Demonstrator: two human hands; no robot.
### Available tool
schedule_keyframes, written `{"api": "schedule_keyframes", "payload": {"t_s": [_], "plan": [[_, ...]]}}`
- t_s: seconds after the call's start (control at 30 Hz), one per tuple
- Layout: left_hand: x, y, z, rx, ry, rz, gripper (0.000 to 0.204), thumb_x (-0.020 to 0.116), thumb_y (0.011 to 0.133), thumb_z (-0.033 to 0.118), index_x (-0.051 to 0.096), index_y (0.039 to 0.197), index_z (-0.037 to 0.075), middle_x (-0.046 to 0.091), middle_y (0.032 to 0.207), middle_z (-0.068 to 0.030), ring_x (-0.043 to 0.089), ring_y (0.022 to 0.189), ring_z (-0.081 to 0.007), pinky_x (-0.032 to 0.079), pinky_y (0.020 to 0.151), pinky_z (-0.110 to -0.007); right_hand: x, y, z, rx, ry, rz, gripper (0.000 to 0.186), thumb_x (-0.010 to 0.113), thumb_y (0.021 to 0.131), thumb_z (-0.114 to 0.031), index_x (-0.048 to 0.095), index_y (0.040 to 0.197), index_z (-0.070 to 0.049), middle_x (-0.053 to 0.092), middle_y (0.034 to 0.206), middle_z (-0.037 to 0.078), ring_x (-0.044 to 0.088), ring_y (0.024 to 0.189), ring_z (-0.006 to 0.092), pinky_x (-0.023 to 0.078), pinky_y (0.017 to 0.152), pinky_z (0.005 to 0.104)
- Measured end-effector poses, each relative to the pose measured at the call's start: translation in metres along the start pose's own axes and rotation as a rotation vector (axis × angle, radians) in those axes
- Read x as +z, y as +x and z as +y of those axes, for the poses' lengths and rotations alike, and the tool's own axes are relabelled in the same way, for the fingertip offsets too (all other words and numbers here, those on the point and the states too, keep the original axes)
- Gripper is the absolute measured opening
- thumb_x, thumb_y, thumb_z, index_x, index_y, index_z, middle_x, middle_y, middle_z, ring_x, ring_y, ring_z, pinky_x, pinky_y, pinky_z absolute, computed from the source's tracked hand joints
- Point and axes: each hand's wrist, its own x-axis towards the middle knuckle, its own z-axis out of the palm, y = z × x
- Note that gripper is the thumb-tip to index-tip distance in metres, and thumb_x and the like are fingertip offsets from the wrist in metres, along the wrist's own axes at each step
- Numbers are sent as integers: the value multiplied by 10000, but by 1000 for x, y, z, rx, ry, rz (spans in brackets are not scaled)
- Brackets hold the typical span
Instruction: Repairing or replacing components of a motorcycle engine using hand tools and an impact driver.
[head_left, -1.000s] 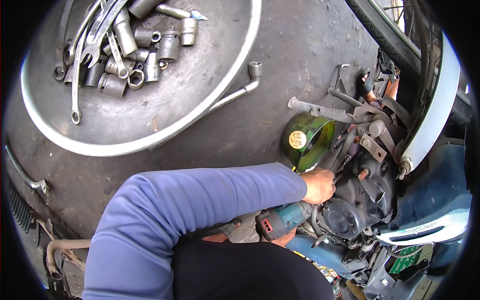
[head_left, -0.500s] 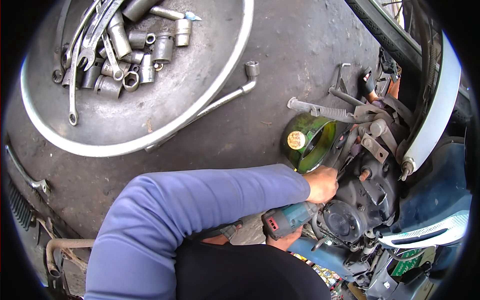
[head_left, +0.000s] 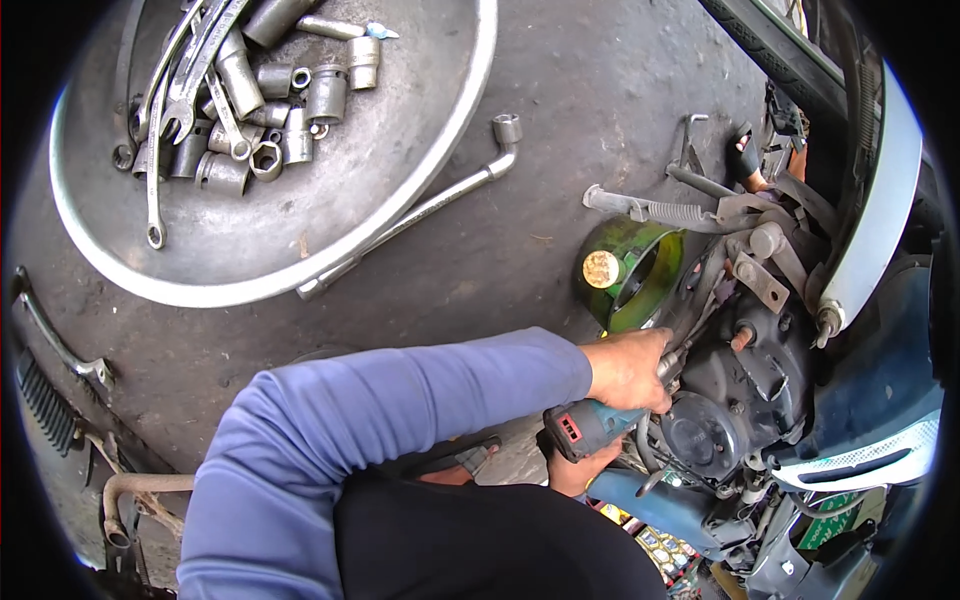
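Observation:
My left hand [head_left: 628, 372], at the end of a blue sleeve, is closed around the front of a teal and black impact wrench [head_left: 588, 426]. A metal socket [head_left: 671, 368] shows at its fingers, pointing toward a dark motorcycle engine [head_left: 765, 385]. Below the tool, my right hand [head_left: 582, 468] grips the handle, partly hidden by the tool body and my dark shirt. Whether the socket sits on a bolt cannot be made out. Just beyond my left hand stands a cut-open green plastic jug [head_left: 640, 318] with a pale, stained cap [head_left: 600, 268].
A large round metal tray [head_left: 240, 292] at the upper left holds wrenches and several sockets [head_left: 326, 95]. An L-shaped socket wrench [head_left: 450, 197] lies partly under its rim. A stand with a spring [head_left: 650, 208] juts out past the jug. Blue body panels [head_left: 850, 400] flank the engine.
My left hand has drawn back slightly from the engine, and its thumb and the metal socket now show. The tool has shifted a little right and up. The view has moved slightly.

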Motion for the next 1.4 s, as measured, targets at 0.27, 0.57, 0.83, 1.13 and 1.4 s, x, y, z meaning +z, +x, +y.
{"api": "schedule_keyframes", "payload": {"t_s": [0.27,0.57,0.83,1.13,1.4], "plan": [[-2,2,5,11,44,-16,865,778,670,220,337,1323,-137,562,1196,-286,585,1098,-350,481,906,-376,5,-1,-1,148,69,-46,727,805,672,-102,379,1237,63,546,1102,150,564,995,202,448,898,339],[0,35,21,19,-199,-82,383,526,882,67,472,1233,-77,633,903,-91,625,761,-154,508,691,-312,10,10,-4,61,127,-13,603,788,655,-71,496,1161,79,630,1019,141,618,928,200,485,838,327],[35,-9,5,41,146,229,378,540,944,98,467,1288,-39,626,779,-70,621,609,-123,511,555,-287,-18,-13,9,-25,-54,-215,665,769,611,-84,515,1212,45,664,875,221,672,810,367,528,722,391],[89,-43,-41,-298,420,136,355,584,926,135,489,1225,-32,645,870,-80,617,819,-171,492,754,-325,-68,-73,66,163,-89,-759,635,665,701,-138,422,1247,78,651,805,248,646,771,429,521,712,481],[105,-8,-37,-557,183,17,288,514,977,210,459,1220,65,648,1036,-128,644,954,-230,532,800,-361,-82,-64,134,-66,61,-677,634,741,650,-144,404,1176,-37,634,827,204,632,810,428,494,679,507]]}}
